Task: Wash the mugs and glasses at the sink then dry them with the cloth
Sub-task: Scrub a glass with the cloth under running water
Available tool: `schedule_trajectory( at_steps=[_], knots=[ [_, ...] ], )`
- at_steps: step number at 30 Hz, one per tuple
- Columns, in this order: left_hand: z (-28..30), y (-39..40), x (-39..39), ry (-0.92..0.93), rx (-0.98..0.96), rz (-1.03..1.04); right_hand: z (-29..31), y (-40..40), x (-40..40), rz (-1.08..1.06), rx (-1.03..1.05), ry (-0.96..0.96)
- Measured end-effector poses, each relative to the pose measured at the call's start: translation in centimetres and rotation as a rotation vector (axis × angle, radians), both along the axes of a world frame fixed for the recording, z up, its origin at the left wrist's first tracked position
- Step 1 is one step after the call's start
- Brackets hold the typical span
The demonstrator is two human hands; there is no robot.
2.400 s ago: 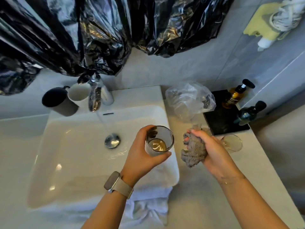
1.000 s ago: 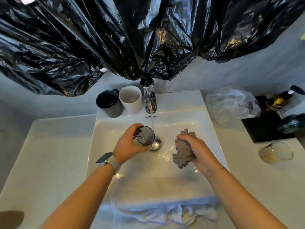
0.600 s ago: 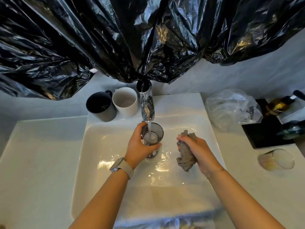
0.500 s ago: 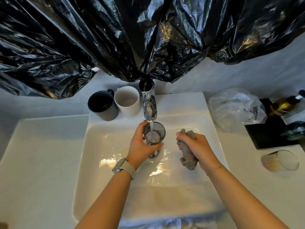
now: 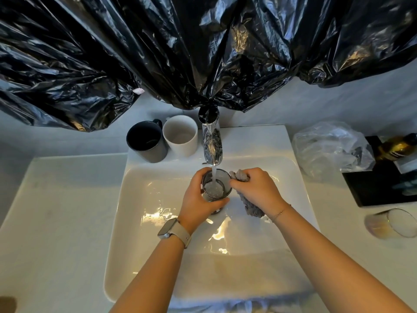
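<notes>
Black plastic sheeting (image 5: pixel 180 53) hangs crumpled across the whole upper wall, its lowest fold reaching down to the top of the tap. Below it a pale countertop (image 5: pixel 56 211) runs wall to wall, with a white rectangular sink (image 5: pixel 158 222) set into it, the wet basin throwing bright glints. A white towel (image 5: pixel 225 306) drapes over the sink's front edge. On the right counter sit a crumpled clear plastic bag (image 5: pixel 329 147), a black tray (image 5: pixel 379 186) holding an amber bottle (image 5: pixel 397 147), and a clear glass lying on its side (image 5: pixel 392 223). On the sink's back ledge, left of the chrome tap (image 5: pixel 211 143), a dark mug (image 5: pixel 146 142) and a white mug (image 5: pixel 180 135) stand upright, touching.

Both forearms reach in from below, over the basin. The left hand (image 5: pixel 200 204), a watch (image 5: pixel 173 231) on its wrist, wraps around a smoky glass (image 5: pixel 216 186) held upright under the running stream, water frothing inside. The right hand (image 5: pixel 257 188) is clenched around a grey cloth (image 5: pixel 250 204), its fingertips (image 5: pixel 234 180) pressed to the glass rim.
</notes>
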State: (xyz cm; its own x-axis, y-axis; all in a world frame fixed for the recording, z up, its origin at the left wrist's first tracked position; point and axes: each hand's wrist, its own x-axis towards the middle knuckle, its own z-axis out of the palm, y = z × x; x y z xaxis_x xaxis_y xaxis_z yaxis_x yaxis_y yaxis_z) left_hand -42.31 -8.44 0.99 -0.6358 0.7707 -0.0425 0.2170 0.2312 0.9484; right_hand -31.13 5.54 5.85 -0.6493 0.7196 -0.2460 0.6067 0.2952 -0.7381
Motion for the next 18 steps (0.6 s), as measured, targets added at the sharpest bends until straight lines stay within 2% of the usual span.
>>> schedule_trajectory(
  at_steps=[5,8,10,12,14,16,18],
  knots=[
    [-0.1,-0.1,-0.1,-0.044,0.012,-0.029,-0.1,-0.3,-0.3,0.080,0.037,-0.071],
    [0.2,-0.2,0.0,-0.074,0.022,-0.041,-0.4,-0.2,-0.5,0.016,-0.059,-0.009],
    [0.3,-0.5,-0.4,-0.161,0.030,-0.028,-0.8,-0.3,-0.6,-0.053,-0.190,0.070],
    [0.4,-1.0,-0.9,-0.310,0.064,-0.004,-1.2,-0.3,-0.6,-0.118,-0.335,0.133],
    [0.3,-1.5,-1.3,-0.600,0.123,0.052,-1.3,-0.3,-0.7,-0.149,-0.412,0.166],
    [-0.1,-1.4,-1.4,-0.933,0.161,0.100,-1.2,-0.4,-1.0,-0.143,-0.405,0.174],
    [-0.2,-0.9,-1.2,-1.092,0.158,0.129,-1.0,-0.6,-1.2,-0.118,-0.350,0.153]
  ],
)
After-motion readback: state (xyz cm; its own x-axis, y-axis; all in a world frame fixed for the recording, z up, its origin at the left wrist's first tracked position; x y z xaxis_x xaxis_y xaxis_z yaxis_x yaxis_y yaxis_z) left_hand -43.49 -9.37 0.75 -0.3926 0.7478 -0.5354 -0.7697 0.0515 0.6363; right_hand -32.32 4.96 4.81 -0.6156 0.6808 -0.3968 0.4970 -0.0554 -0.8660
